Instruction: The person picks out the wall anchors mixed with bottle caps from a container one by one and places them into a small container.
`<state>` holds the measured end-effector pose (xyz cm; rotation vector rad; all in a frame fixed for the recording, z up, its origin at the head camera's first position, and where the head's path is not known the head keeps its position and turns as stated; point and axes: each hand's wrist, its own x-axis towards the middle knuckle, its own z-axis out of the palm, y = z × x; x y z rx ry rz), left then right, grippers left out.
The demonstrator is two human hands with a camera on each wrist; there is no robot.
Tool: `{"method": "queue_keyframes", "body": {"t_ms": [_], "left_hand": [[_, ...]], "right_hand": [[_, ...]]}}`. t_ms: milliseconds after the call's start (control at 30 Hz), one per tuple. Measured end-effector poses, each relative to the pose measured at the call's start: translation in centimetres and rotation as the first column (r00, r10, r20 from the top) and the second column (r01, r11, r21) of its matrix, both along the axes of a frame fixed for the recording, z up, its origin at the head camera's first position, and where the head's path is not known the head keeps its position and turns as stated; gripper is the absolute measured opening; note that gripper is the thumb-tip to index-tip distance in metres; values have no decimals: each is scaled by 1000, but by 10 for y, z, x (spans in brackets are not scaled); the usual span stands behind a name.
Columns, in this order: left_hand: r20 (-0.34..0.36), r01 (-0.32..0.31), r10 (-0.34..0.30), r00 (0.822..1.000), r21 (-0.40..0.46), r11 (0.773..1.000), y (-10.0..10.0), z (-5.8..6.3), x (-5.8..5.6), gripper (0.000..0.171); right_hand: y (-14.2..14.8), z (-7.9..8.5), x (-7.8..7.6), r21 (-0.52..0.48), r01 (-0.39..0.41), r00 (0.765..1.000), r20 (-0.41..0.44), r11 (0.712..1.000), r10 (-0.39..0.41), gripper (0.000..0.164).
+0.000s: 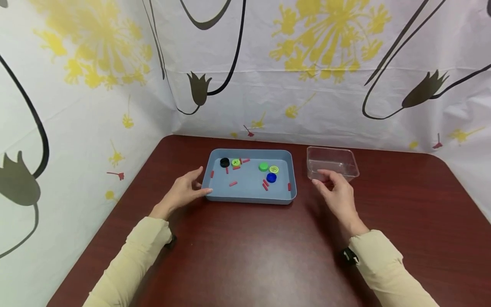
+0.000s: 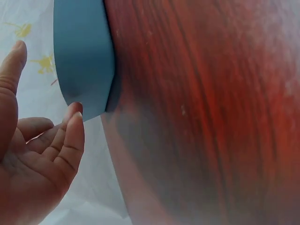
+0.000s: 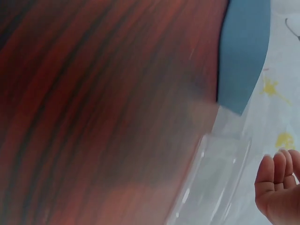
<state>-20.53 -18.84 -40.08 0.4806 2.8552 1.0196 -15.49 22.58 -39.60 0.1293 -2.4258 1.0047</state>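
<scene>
A shallow blue-grey tray (image 1: 249, 195) lies on the table. My left hand (image 1: 182, 191) is at its left end, thumb by the front corner and fingers loosely bent; in the left wrist view the fingertips overlap the tray's end wall (image 2: 86, 61). Inside lie a black cap (image 1: 224, 162), a green cap (image 1: 263, 166), a blue cap (image 1: 271, 177), two yellowish round pieces (image 1: 274, 169) and several small red sticks (image 1: 233, 183). Over the front edge of a clear plastic container (image 1: 330, 158) hovers my right hand (image 1: 339, 198), fingers gently curved, with nothing seen between thumb and fingers.
The dark red-brown table (image 1: 245, 247) runs back to a white patterned curtain (image 1: 253, 94), which also hangs along the left side. The clear container stands a short gap to the right of the tray. Both wrists wear dark straps (image 1: 350, 256) below beige sleeves.
</scene>
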Motion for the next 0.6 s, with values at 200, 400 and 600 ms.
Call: {"method": "queue_keyframes", "body": {"t_ms": [200,400,600], "left_hand": [[49,8,-10,999,44,999,1,-5,0,91],[49,30,-33,998,59,998,2,-8,1,92],[42,44,-45,998,28,999,3,-13,1,92]], "right_hand": [[-17,-1,-10,-33,-63,995,81,997,65,29],[-29,-1,-21,33,-126,983,139,992,120,28],[-35,-7,-31,59,-135,965,236,989,117,31]]}}
